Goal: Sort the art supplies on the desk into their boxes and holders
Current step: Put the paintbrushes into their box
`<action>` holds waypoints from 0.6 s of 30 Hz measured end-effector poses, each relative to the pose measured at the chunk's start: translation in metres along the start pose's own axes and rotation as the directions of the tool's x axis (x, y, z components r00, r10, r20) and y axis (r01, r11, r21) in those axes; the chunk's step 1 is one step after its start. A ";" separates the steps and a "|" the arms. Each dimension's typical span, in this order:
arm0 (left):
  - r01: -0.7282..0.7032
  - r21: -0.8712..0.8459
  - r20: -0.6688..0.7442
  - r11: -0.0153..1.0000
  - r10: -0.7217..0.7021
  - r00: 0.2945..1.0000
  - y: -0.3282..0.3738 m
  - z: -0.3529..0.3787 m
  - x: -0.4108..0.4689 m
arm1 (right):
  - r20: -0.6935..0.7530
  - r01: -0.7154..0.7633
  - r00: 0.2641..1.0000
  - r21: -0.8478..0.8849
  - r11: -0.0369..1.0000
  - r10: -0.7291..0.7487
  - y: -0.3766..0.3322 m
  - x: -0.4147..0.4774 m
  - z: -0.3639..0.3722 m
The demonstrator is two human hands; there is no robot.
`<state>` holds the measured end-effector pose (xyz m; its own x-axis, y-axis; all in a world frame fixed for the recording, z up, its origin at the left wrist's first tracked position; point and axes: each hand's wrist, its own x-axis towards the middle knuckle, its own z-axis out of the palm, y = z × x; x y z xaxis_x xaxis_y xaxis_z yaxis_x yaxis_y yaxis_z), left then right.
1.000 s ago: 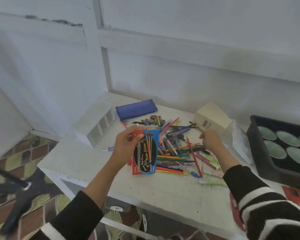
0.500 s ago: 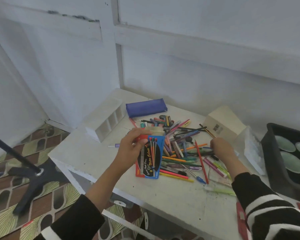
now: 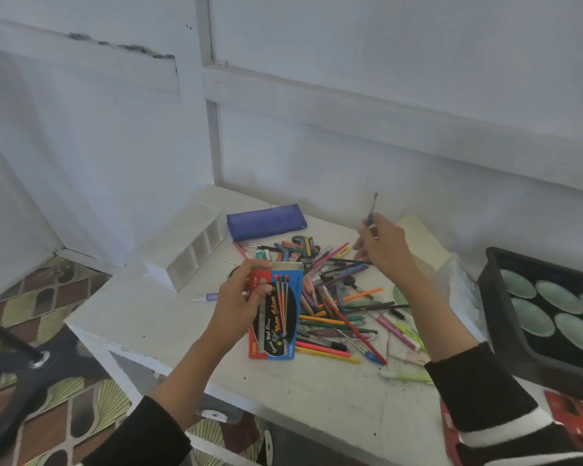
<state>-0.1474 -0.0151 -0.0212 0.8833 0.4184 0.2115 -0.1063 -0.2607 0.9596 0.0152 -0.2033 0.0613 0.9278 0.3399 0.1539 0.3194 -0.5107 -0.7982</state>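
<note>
My left hand grips a red and blue water colour box by its left side, its open top end turned away from me, just above the desk. My right hand is raised over the far side of the pile and pinches a thin paintbrush that points up. A heap of coloured pens, pencils and markers lies on the desk between my hands.
A white compartment holder lies on its side at the left. A blue pencil pouch sits behind the pile. A cream box and clear plastic case stand right. A black tray of green discs fills the right edge.
My right hand has risen from the right side of the pile with a paintbrush pinched in it. My left hand keeps holding the box.
</note>
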 end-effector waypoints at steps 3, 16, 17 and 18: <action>0.005 0.028 0.001 1.000 -0.005 1.000 -0.003 0.000 0.001 | 0.063 0.035 0.996 0.414 0.909 -0.067 -0.040 -0.014 0.013; 0.005 0.045 0.025 0.999 -0.006 1.000 0.000 0.001 0.000 | 0.098 -0.036 0.994 0.687 0.726 -0.043 -0.073 -0.023 0.043; 0.002 0.050 0.025 0.999 -0.003 1.000 0.000 0.001 -0.001 | 0.109 -0.044 0.993 0.689 0.724 -0.043 -0.074 -0.023 0.043; -0.004 0.053 0.026 0.999 0.003 1.000 0.001 0.001 -0.001 | 0.120 -0.048 0.992 0.680 0.731 -0.046 -0.074 -0.024 0.044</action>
<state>-0.1480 -0.0162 -0.0209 0.8946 0.3949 0.2093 -0.0858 -0.3079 0.9476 -0.0394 -0.1392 0.0914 0.8824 0.4551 0.1195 0.0578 0.1472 -0.9874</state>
